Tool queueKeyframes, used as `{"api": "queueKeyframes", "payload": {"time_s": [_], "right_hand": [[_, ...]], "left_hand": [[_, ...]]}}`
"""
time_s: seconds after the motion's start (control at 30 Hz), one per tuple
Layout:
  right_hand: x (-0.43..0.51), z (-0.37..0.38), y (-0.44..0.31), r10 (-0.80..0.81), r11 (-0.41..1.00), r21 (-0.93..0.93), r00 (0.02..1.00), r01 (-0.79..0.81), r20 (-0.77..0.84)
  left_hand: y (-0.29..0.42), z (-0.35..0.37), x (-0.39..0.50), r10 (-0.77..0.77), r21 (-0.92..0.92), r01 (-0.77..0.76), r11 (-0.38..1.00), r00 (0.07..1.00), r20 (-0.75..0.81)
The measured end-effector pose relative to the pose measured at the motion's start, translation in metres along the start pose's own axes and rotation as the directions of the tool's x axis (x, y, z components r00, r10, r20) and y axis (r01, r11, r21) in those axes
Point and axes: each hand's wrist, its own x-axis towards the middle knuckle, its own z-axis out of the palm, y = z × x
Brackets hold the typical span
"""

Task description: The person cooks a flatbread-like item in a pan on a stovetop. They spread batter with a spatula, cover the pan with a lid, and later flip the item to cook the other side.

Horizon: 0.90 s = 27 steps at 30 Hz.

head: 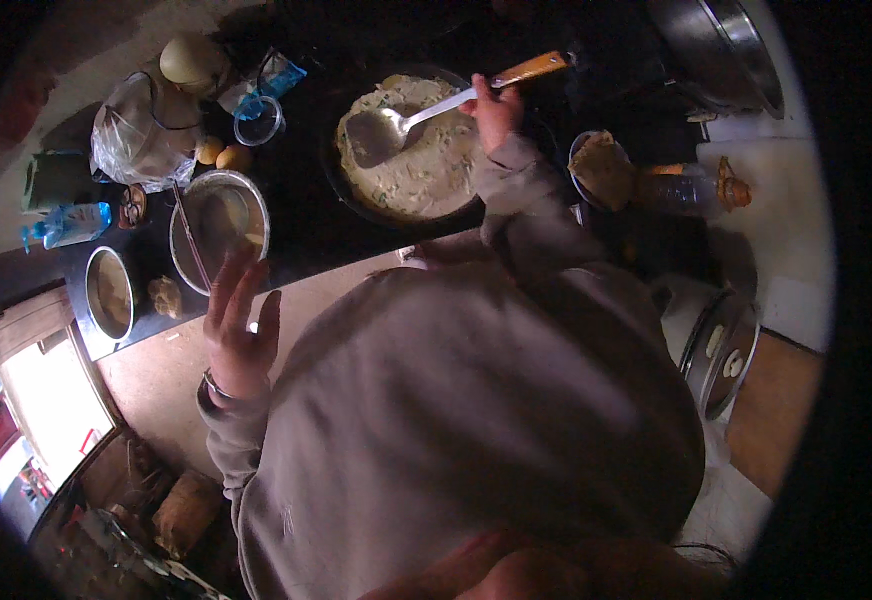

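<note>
My right hand [497, 116] grips the metal shaft of a spatula [442, 105] with an orange handle, whose broad blade rests on or just over pale batter flecked with green [421, 180]. The batter fills a round dark pan [338, 187] on the counter. My left hand [239, 337] is raised in front of the counter edge, fingers apart and holding nothing. Its fingertips overlap the near side of a metal bowl [262, 202] in this view. A pair of chopsticks [189, 236] leans in that bowl, which has some batter residue inside.
Left on the counter are eggs [233, 158], a clear plastic bag [143, 142], a blue pump bottle [79, 225] and a smaller metal bowl [130, 292]. To the right are a bowl with brown food [601, 169], a plastic bottle [683, 190] and a large metal pot [736, 45].
</note>
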Motion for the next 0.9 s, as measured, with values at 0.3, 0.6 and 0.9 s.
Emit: {"api": "queueKeyframes", "payload": {"time_s": [0.3, 0.6, 0.9], "right_hand": [[0.048, -0.034, -0.008, -0.156, 0.987, 0.007, 0.974, 0.159, -0.164], [0.002, -0.117, -0.035, -0.119, 0.991, -0.096, 0.943, 0.094, -0.309], [-0.043, -0.108, -0.052, -0.055, 0.986, 0.155, 0.994, 0.068, -0.09]], "left_hand": [[0.003, 0.002, 0.003, -0.03, 0.008, 0.03, 1.0, 1.0, 0.002], [0.007, 0.004, 0.012, 0.047, -0.009, -0.047, 0.999, 0.999, -0.006], [0.007, 0.002, 0.007, 0.08, -0.045, -0.079, 0.996, 0.996, 0.024]]}}
